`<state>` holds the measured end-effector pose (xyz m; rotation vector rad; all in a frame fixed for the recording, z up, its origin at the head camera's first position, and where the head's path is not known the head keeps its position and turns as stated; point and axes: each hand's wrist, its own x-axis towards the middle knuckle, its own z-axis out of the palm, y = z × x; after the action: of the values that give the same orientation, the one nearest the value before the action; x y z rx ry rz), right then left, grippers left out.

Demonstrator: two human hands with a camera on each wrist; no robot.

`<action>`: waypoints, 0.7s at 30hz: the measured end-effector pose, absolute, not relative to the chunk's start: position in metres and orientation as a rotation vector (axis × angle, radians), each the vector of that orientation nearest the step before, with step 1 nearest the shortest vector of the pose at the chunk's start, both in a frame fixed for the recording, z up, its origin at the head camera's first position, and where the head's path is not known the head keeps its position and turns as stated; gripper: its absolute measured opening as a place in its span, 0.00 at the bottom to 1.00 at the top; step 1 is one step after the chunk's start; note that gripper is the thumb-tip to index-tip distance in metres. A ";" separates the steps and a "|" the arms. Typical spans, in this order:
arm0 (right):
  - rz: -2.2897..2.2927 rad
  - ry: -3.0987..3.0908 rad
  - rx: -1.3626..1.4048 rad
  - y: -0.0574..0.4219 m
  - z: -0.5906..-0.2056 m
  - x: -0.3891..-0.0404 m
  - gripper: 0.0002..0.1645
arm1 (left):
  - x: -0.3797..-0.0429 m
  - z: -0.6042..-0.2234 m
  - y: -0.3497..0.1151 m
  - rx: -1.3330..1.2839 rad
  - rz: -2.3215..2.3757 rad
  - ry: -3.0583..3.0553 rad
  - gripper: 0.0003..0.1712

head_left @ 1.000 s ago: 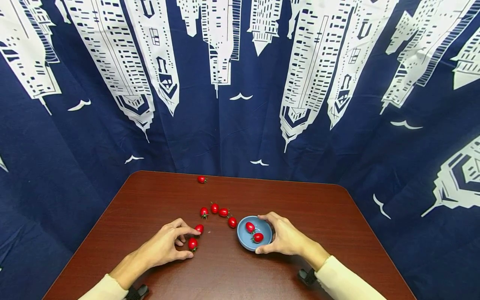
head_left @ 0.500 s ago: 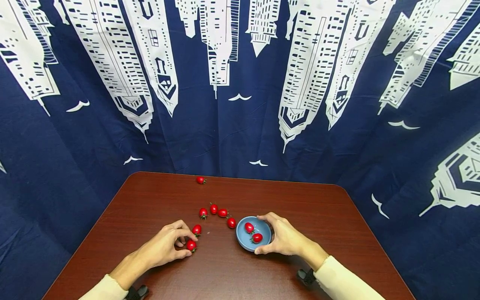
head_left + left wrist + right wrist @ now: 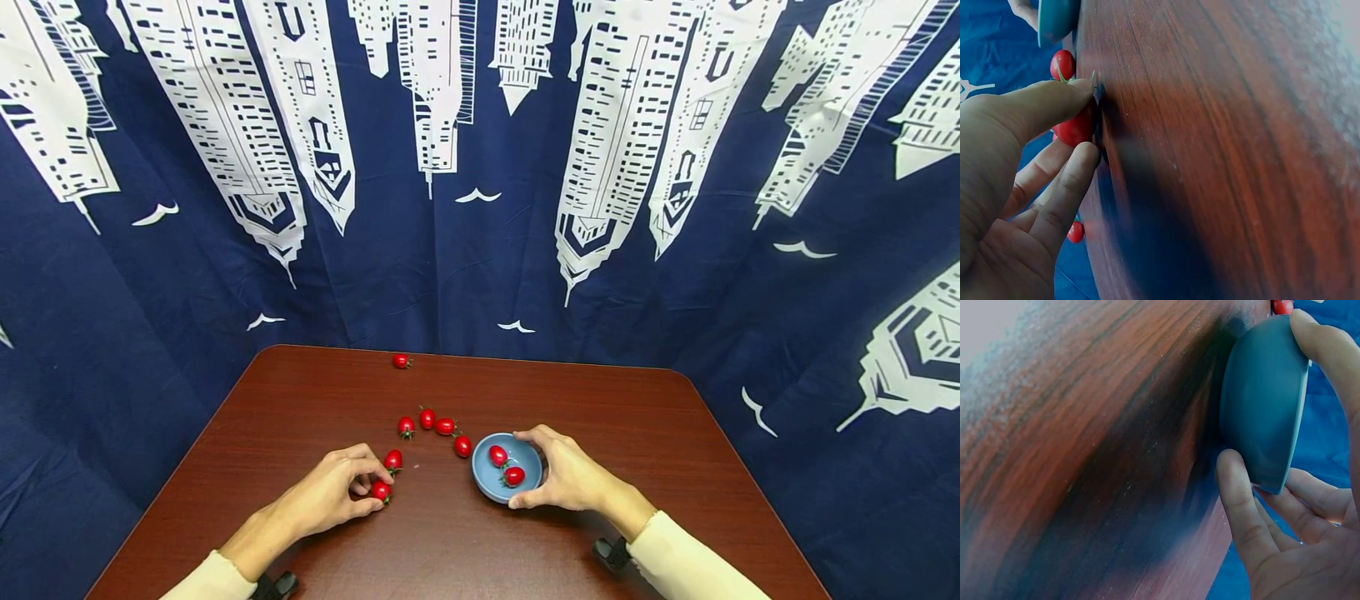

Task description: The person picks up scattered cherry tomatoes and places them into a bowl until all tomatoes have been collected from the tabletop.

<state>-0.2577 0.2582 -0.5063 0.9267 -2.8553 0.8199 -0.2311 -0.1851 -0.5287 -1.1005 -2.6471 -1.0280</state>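
My left hand (image 3: pixel 330 490) pinches a red cherry tomato (image 3: pixel 381 491) between thumb and forefinger, low over the table. In the left wrist view the thumb crosses the near side of this tomato (image 3: pixel 1077 128), and a green stem tip shows past it. A second cherry tomato (image 3: pixel 393 460) lies just beyond the forefinger. My right hand (image 3: pixel 573 473) holds a small blue bowl (image 3: pixel 487 487) by its right side, thumb at the near rim and fingers at the far rim. Inside the bowl lie two cherry tomatoes (image 3: pixel 513 476). The right wrist view shows the bowl's smooth outer wall (image 3: pixel 1263 400).
Between the hands and farther back, several cherry tomatoes (image 3: pixel 446 427) form a loose curve, the nearest one close to the bowl's left rim. One more tomato (image 3: pixel 401 361) lies near the far edge of the brown table (image 3: pixel 600 400). A navy curtain (image 3: pixel 405 275) hangs behind.
The left thumb and forefinger have closed on the near tomato, which has shifted slightly toward the palm. The forefinger has drawn back from the second tomato. The right hand and bowl stay put.
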 end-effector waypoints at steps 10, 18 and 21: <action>0.811 -2.863 0.922 0.259 -0.507 -0.258 0.63 | -0.231 -0.528 -0.183 -1.109 -1.031 -2.610 0.16; 0.809 -2.861 0.921 0.258 -0.507 -0.258 0.62 | -0.232 -0.526 -0.182 -1.109 -1.004 -2.527 0.18; 0.803 -2.872 0.918 0.258 -0.507 -0.258 0.62 | -0.232 -0.524 -0.182 -1.101 -0.992 -2.518 0.18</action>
<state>-0.2581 0.2580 -0.5068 0.9176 -2.8719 0.8028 -0.2321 -0.1819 -0.5244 -1.1012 -2.5180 -0.9921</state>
